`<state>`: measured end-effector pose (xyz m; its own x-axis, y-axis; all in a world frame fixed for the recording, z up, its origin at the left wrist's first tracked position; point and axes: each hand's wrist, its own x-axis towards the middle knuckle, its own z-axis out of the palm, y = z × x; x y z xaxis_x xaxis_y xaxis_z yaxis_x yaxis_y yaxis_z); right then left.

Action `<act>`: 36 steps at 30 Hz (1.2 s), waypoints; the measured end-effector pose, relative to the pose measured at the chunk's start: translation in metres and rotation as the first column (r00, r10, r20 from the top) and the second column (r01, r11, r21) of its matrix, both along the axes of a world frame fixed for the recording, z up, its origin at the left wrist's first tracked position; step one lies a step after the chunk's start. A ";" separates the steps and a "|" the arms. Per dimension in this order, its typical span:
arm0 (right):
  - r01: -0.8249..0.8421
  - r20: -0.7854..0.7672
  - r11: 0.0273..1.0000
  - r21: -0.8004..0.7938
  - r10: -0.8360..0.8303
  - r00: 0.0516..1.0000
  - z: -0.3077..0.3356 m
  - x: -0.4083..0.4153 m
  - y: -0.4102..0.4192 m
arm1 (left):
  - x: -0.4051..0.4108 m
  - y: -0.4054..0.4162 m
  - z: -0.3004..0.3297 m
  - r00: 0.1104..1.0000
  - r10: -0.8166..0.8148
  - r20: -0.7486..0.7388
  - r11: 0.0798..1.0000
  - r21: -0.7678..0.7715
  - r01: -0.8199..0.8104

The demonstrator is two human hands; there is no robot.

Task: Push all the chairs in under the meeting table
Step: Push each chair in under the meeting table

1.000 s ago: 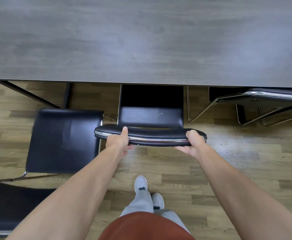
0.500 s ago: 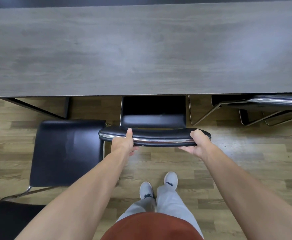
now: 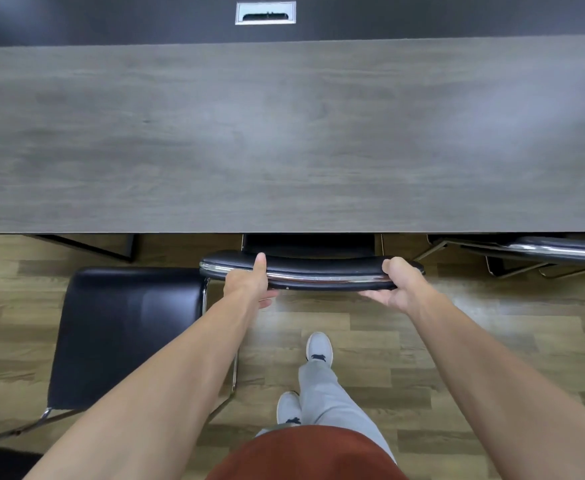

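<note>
A black padded chair with a chrome frame stands straight ahead; its backrest (image 3: 322, 270) lies just short of the grey wooden meeting table's (image 3: 284, 140) near edge. Only a thin strip of its seat (image 3: 308, 242) shows below the tabletop. My left hand (image 3: 247, 285) grips the backrest near its left end, thumb on top. My right hand (image 3: 396, 285) grips the right end, fingers under the chrome bar. A second black chair (image 3: 124, 334) stands to the left, its whole seat out on the floor. A third chair's backrest (image 3: 561, 249) at the right sits at the table edge.
A metal cable port (image 3: 265, 12) is set in the dark strip at the table's far side. A dark table leg (image 3: 111, 247) stands behind the left chair. My feet (image 3: 319, 348) are on the wood-plank floor behind the chair. Another dark seat corner (image 3: 3, 462) shows at bottom left.
The chair in my hands has slid forward under the table; much less of its seat shows. I have stepped forward, and the table's far strip with the cable port has come into view.
</note>
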<state>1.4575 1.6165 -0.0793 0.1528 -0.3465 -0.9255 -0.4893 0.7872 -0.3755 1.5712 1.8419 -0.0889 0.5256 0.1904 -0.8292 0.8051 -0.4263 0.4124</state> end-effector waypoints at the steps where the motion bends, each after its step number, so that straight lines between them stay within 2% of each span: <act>1: -0.004 0.000 1.000 0.001 0.004 1.000 -0.001 0.005 -0.005 | 0.005 -0.005 0.001 1.000 0.004 -0.004 1.000 -0.009 -0.004; 11: -0.054 -0.012 0.998 0.023 0.054 0.998 0.001 0.038 -0.039 | 0.035 -0.035 0.005 0.998 0.047 -0.030 0.999 -0.026 -0.048; 17: -0.017 -0.002 0.999 0.030 0.017 1.000 0.000 0.037 -0.036 | 0.033 -0.035 0.008 0.998 0.059 -0.027 0.998 -0.034 -0.060; 25: 0.022 0.083 1.000 -0.008 -0.021 0.996 -0.002 0.013 -0.023 | 0.017 -0.023 0.029 0.997 -0.071 -0.014 0.997 -0.028 0.071; 29: -0.093 0.021 0.994 -0.063 0.095 0.995 0.002 0.001 -0.023 | 0.007 -0.015 0.038 0.977 -0.210 0.044 0.978 0.016 0.210; 32: -0.230 -0.053 0.969 -0.094 0.226 0.973 0.017 0.003 -0.022 | 0.003 -0.017 0.048 0.945 -0.308 0.108 0.942 0.173 0.288; 36: -0.438 -0.133 0.872 -0.218 0.418 0.899 0.036 0.004 -0.013 | -0.003 -0.019 0.065 0.844 -0.505 0.182 0.848 0.288 0.446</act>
<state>1.4611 1.6032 -0.0431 0.2659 -0.4735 -0.8397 -0.7939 0.3866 -0.4694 1.5682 1.8229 -0.0235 0.7765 0.0302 -0.6294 0.3658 -0.8349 0.4112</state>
